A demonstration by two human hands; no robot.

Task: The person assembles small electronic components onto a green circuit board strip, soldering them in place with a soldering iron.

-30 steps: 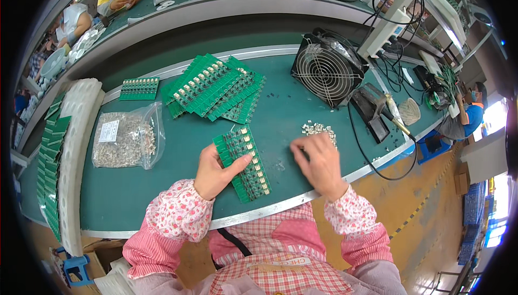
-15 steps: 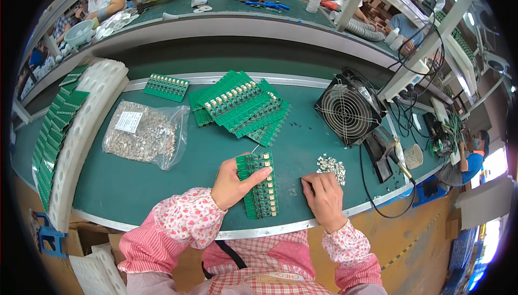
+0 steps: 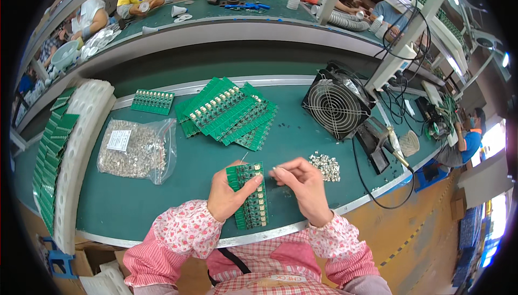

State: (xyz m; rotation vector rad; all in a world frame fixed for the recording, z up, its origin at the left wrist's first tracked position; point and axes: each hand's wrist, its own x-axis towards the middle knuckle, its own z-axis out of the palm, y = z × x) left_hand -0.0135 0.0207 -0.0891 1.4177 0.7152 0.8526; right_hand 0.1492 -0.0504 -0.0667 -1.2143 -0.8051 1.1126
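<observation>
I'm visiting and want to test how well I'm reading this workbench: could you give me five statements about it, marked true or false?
1. The left hand holds a green circuit board. True.
2. The stack of boards lies between the plastic bag and the black fan. True.
3. The plastic bag lies to the right of the black fan. False: it lies to the left.
4. The right hand lies flat on the black fan. False: it is beside the held board, thumb and fingertips together, apparently pinching a small pale piece.
5. The loose pile of small parts lies to the right of the held board. True.
</observation>
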